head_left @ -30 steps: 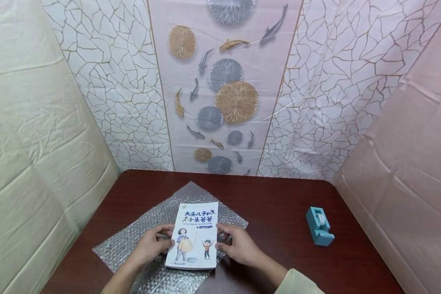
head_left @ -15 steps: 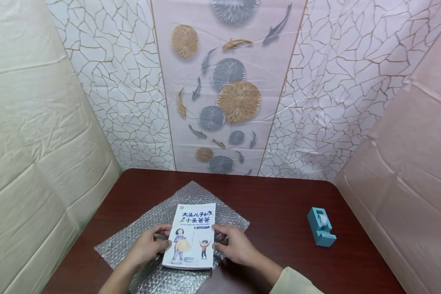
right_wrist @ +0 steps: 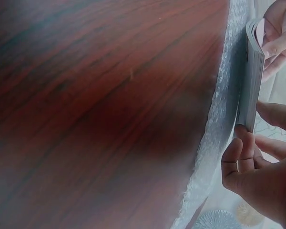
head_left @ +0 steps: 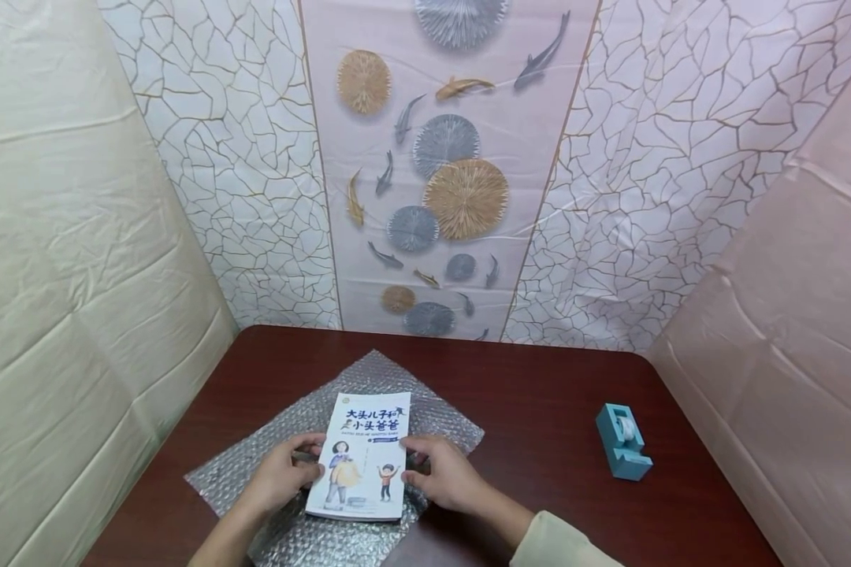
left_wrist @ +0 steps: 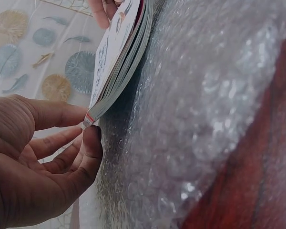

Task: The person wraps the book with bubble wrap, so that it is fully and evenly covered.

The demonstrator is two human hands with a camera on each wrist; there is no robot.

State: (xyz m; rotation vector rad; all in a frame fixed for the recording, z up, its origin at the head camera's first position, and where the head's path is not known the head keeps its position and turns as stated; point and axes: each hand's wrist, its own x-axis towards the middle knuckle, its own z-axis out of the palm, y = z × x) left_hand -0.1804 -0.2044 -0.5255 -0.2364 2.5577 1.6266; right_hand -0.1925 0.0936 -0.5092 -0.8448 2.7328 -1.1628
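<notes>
A white paperback book (head_left: 360,457) with a drawn woman and child on its cover lies over a sheet of bubble wrap (head_left: 276,457). My left hand (head_left: 280,476) pinches the book's left edge between thumb and fingers. On the opposite edge, my right hand (head_left: 445,475) holds it the same way. In the left wrist view the book (left_wrist: 119,57) shows its page edges, bent slightly, with the bubble wrap (left_wrist: 205,95) beneath. A gap separates the book (right_wrist: 251,81) from the wrap in the right wrist view, so it is held a little above it.
A teal tape dispenser (head_left: 622,442) stands on the right of the dark red wooden table (head_left: 532,409). Patterned cloth (head_left: 425,157) hangs behind the table's far edge, with pale cloth walls (head_left: 99,276) on both sides.
Both hands have shifted slightly left in the head view with the book between them. The head view itself has drifted a little. The grip on the book looks the same.
</notes>
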